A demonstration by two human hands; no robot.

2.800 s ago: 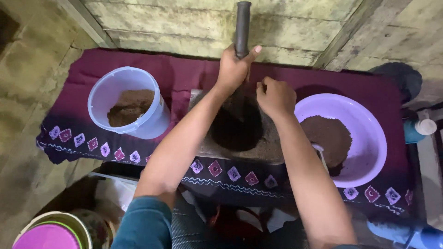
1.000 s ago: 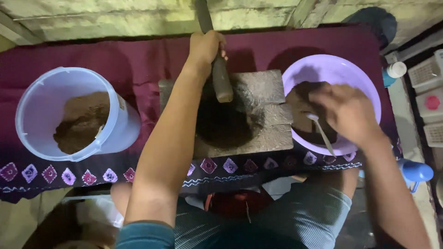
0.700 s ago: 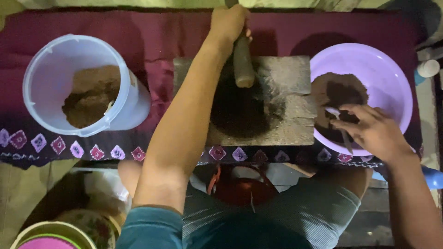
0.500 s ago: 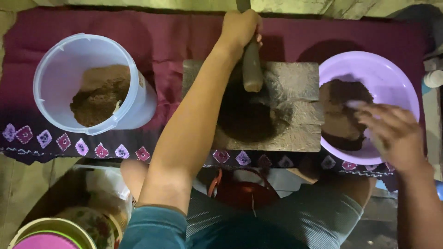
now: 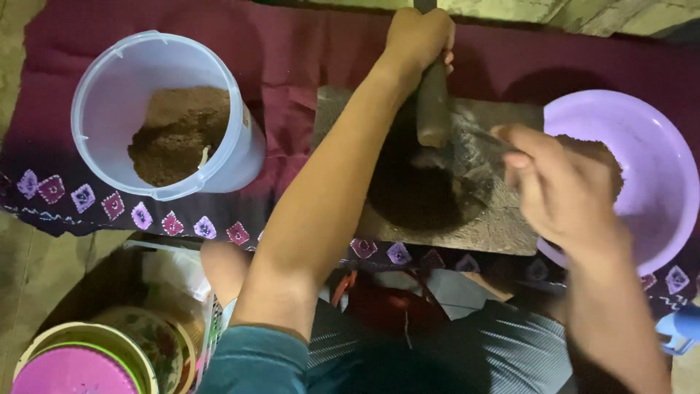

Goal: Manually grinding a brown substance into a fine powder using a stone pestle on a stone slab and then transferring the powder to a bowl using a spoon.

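The left hand [image 5: 417, 38] is wrapping tightly around the upper end of a dark cylindrical stone pestle [image 5: 433, 106], which is leaning with its lower end over the dark hollow of a rough grey square stone mortar [image 5: 503, 219]. The pestle is looking heavy, rigid and slightly dusty, so a full fist high on the shaft, as now, is probably the surest hold; a loose grip would likely be letting it twist. The right hand [image 5: 558, 186] is hovering, blurred, over the mortar's right edge, fingers curled together; whether it is pinching anything I cannot tell. Just right of the mortar a lilac plastic bowl [image 5: 656, 146] is holding brown powder [image 5: 609, 157]. Well left of the mortar a translucent white plastic bucket [image 5: 117, 87] is holding more brown powder. A maroon patterned cloth [image 5: 292, 58] is lying under the mortar.
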